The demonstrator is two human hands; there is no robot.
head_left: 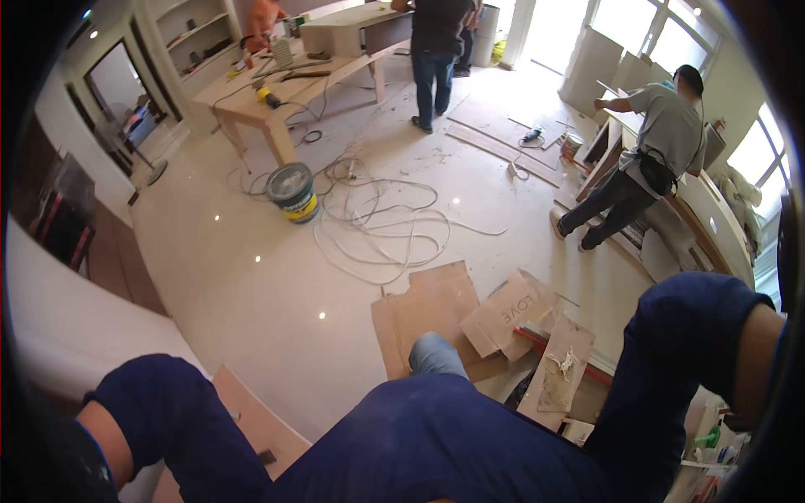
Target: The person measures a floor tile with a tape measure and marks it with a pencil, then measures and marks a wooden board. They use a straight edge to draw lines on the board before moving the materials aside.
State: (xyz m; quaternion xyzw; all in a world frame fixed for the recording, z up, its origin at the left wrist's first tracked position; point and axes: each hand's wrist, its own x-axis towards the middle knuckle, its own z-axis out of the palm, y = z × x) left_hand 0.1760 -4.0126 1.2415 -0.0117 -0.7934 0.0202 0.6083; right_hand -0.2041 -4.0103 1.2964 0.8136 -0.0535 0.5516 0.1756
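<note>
Our left hand and right hand lie outside the frame, so we cannot tell their grip; only blue sleeves [168,402] show at the bottom. Between them, lower centre, cardboard [436,306] lies flat on the pale glossy floor [243,277]. Beyond, white cable [377,220] loops beside a bucket [292,191]; a wooden counter [251,96] stands upper left.

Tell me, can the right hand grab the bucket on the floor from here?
Probably not. The bucket stands far across the floor beside the loose cables, beyond the cardboard sheets, while the right arm is bent close to the body with its hand out of view.
</note>
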